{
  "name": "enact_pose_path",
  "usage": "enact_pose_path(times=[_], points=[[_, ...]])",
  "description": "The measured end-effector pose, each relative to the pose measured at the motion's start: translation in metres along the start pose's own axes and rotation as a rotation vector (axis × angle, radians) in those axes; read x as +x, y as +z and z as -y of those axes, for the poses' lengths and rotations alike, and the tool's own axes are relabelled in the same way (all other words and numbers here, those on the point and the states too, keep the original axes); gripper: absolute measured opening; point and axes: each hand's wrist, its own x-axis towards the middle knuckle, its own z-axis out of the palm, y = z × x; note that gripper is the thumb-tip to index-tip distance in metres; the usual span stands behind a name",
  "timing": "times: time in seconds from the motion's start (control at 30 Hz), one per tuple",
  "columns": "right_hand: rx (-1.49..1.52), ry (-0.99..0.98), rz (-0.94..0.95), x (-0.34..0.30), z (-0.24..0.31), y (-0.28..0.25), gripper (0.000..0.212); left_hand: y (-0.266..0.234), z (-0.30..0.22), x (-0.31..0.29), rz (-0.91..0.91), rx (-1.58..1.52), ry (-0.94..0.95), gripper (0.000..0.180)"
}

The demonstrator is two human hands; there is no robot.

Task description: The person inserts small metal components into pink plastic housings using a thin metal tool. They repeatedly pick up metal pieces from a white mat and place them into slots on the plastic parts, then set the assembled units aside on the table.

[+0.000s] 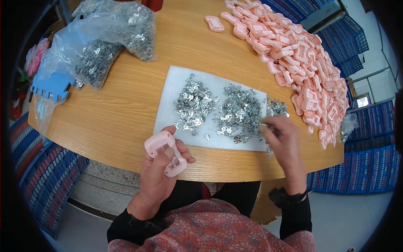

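Note:
My left hand (156, 170) grips a pink plastic housing (156, 143) above the table's front edge. The thumb presses over its recessed middle, where small metal pieces show. My right hand (284, 138) has its thumb and fingers pinched together at the right edge of a white foam sheet (168, 113). Whatever is between those fingertips is too small to make out. Two heaps of small silvery metal contacts, a left heap (194, 103) and a middle heap (241, 111), lie on the sheet. A smaller heap (275, 108) is beside my right fingertips, partly hidden by them.
A large mound of pink housings (302, 63) covers the right side of the wooden table (126, 122), with one loose housing (214, 24) near its far end. Clear bags of metal parts (98, 59) and a blue foam mat (50, 86) lie at the left. Blue racks (373, 159) stand around.

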Motion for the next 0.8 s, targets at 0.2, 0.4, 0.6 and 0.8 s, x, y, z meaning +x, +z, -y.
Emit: enact_pose_path(times=[0.2,0.4,0.6,0.8], points=[[-0.233,-0.368,0.103,0.047,0.048,0.063,0.017,0.000,-0.002,-0.001,0.011,-0.013,-0.005,0.052],[-0.106,-0.274,0.161,0.046,0.042,0.065,0.018,-0.010,0.001,0.000,0.109,-0.044,0.017,0.048],[0.188,-0.033,0.223,0.032,0.024,0.038,0.017,-0.011,0.002,0.001,0.108,-0.043,-0.013,0.047],[0.279,0.062,0.228,0.023,0.015,0.029,0.018,-0.007,0.001,0.003,0.102,-0.034,-0.019,0.047]])
